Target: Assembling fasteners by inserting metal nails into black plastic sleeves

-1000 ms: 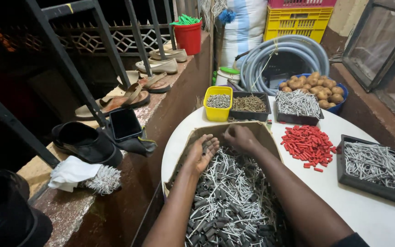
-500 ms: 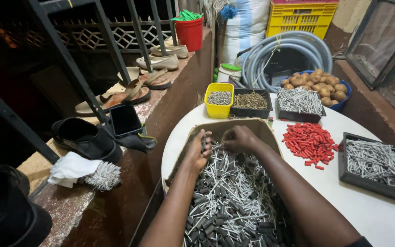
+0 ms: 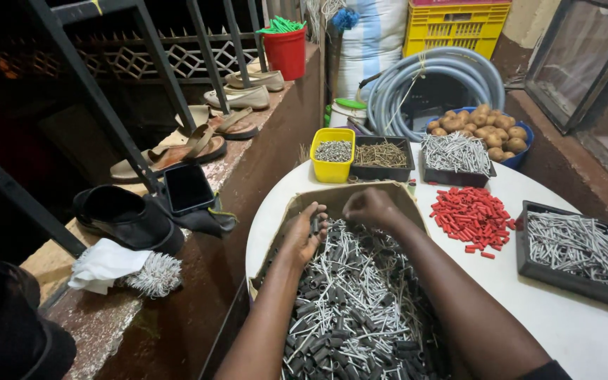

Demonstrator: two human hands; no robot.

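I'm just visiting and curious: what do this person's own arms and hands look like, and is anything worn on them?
Two bare arms reach in from the bottom edge of the head view. The left hand and the right hand wear no gloves, and no rings, watch or bracelets show. Both forearms are uncovered. Only a bit of dark sleeve shows at the right upper arm. No sleeve is visible on the left arm.

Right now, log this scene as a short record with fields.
Left hand: in the cardboard box, grey sleeve between fingers
Right hand: fingers curled down at the box's far end; whether it holds anything is hidden
Box contents: grey sleeves and nails, mixed
Table: white, round
Red plugs: loose pile right of the box
Yellow tub: small grey pieces
Black trays: nails at right, more behind
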